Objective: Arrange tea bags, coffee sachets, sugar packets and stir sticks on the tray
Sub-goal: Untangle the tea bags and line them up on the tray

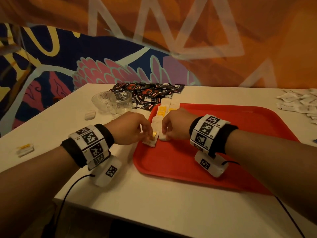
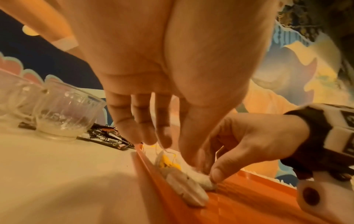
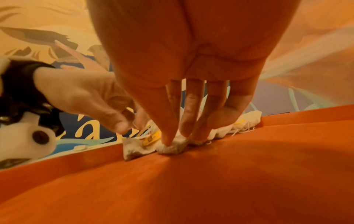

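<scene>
Red plastic tray (image 1: 231, 134) lies on the white table (image 1: 51, 127), a row of tea bags (image 3: 229, 128) along its left rim. The right hand (image 1: 175, 124) pinches the nearest tea bag (image 3: 172, 147); the left hand (image 1: 127, 127) pinches a neighbouring bag's yellow tag (image 3: 151, 138)

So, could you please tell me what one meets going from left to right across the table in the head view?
Lone tea bag with a yellow tag → small white packet → glass cups → left hand → right hand → red tray → white packets.
</scene>
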{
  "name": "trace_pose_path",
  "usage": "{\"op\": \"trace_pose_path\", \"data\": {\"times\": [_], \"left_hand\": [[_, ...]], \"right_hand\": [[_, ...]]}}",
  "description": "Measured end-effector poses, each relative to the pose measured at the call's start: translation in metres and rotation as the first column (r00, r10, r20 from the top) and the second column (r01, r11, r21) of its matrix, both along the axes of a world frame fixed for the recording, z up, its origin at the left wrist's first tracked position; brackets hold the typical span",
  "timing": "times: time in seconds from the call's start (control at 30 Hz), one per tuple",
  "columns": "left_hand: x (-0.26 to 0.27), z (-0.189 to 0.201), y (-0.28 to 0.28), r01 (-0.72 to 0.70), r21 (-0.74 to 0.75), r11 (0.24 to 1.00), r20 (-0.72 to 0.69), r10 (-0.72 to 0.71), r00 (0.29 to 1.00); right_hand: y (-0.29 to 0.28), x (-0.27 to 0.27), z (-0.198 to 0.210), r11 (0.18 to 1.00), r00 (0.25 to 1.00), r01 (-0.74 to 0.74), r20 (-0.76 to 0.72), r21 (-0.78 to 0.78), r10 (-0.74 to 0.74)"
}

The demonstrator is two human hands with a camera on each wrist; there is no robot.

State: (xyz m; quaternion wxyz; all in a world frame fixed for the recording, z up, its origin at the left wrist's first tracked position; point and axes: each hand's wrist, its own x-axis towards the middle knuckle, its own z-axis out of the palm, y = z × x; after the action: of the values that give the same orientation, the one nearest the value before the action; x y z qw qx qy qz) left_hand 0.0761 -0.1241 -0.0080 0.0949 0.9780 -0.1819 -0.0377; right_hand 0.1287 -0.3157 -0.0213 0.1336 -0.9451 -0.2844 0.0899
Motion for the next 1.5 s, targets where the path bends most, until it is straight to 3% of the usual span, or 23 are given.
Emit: {"op": "trace_pose_path", "data": {"times": [0.13, 0.3, 0.4, 0.53, 0.63, 0.8, 0.9, 0.97, 1.03, 1.13, 1.23, 1.37, 1.5], "left_hand": [[-0.004, -0.004, 0.003, 0.056, 0.123, 0.991, -0.091, -0.045, 0.995], [-0.005, -0.010, 0.001, 0.059, 0.078, 0.995, -0.085, -0.053, 0.995], [-0.011, -0.002, 0.008, -0.037, -0.024, 0.999, -0.017, 0.037, 0.999], [-0.025, 0.012, 0.048, -0.298, -0.107, 0.949, 0.006, 0.300, 0.954], [-0.041, 0.020, 0.103, -0.517, -0.023, 0.856, -0.015, 0.517, 0.856], [-0.081, 0.023, 0.219, -0.825, 0.101, 0.556, 0.023, 0.827, 0.561], [-0.105, 0.017, 0.267, -0.907, 0.079, 0.414, -0.099, 0.908, 0.406], [-0.114, 0.009, 0.283, -0.918, 0.061, 0.391, -0.206, 0.905, 0.372], [-0.114, -0.001, 0.288, -0.899, 0.090, 0.428, -0.245, 0.885, 0.397], [-0.104, -0.010, 0.284, -0.810, 0.271, 0.520, -0.102, 0.852, 0.513], [-0.085, -0.013, 0.274, -0.747, 0.337, 0.573, -0.013, 0.796, 0.605], [-0.050, -0.014, 0.257, -0.698, 0.338, 0.631, 0.025, 0.736, 0.677], [-0.009, -0.013, 0.237, -0.717, 0.243, 0.653, 0.066, 0.726, 0.684]], "right_hand": [[0.001, -0.001, -0.002, 1.000, 1.000, -0.019, 0.012, -0.024, 0.020], [0.001, -0.002, 0.002, 1.000, 1.000, -0.010, -0.015, -0.013, 0.010], [0.000, 0.000, 0.009, 1.000, 1.000, -0.001, -0.020, 0.015, 0.001], [0.007, 0.000, 0.023, 0.998, 0.999, -0.027, 0.034, 0.056, 0.025], [0.023, 0.000, 0.031, 0.995, 0.997, -0.066, 0.055, 0.081, 0.062], [0.049, 0.003, 0.031, 0.977, 0.992, -0.127, 0.029, 0.174, 0.124], [0.058, 0.003, 0.029, 0.971, 0.990, -0.137, 0.001, 0.195, 0.140], [0.063, 0.004, 0.028, 0.972, 0.988, -0.150, 0.001, 0.180, 0.152], [0.066, 0.005, 0.026, 0.972, 0.986, -0.163, 0.001, 0.167, 0.165], [0.069, 0.006, 0.025, 0.975, 0.985, -0.168, -0.022, 0.143, 0.173], [0.070, 0.009, 0.024, 0.979, 0.986, -0.162, -0.031, 0.120, 0.167], [0.068, 0.013, 0.024, 0.982, 0.986, -0.159, -0.024, 0.105, 0.162], [0.064, 0.016, 0.026, 0.983, 0.988, -0.152, -0.020, 0.107, 0.155]]}}
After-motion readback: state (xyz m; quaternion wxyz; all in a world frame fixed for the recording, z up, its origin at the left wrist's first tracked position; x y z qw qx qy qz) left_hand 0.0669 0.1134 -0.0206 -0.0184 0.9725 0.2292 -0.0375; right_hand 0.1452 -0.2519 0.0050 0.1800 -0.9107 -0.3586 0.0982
